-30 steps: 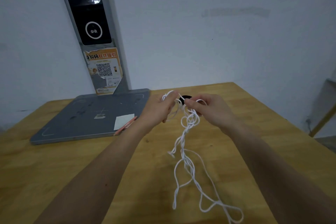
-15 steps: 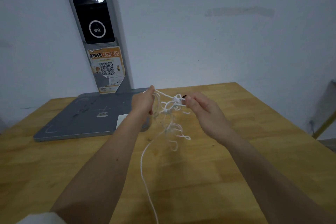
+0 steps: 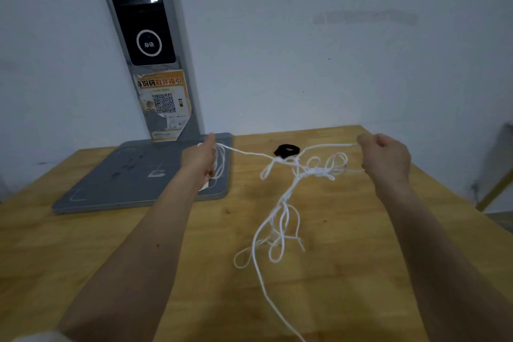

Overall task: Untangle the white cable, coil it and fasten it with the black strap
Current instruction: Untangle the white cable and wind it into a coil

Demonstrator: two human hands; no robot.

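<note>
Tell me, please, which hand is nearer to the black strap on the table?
Roughly even; the left hand looks marginally nearer. The black strap lies between them, the left hand to its left, the right hand to its right.

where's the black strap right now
In the head view the black strap lies on the wooden table near its far edge, between the two hands, just behind the white cable and its knot, right of the grey base plate.

A white cable (image 3: 298, 172) stretches across the wooden table (image 3: 347, 258) between the left hand (image 3: 198, 159) and right hand (image 3: 385, 159), knotted loops hanging mid-span and trailing toward the near edge. The black strap (image 3: 286, 150) lies just behind the tangle. A grey device base (image 3: 133, 178) occupies the left rear. Bare wood lies open on both near sides.
</note>
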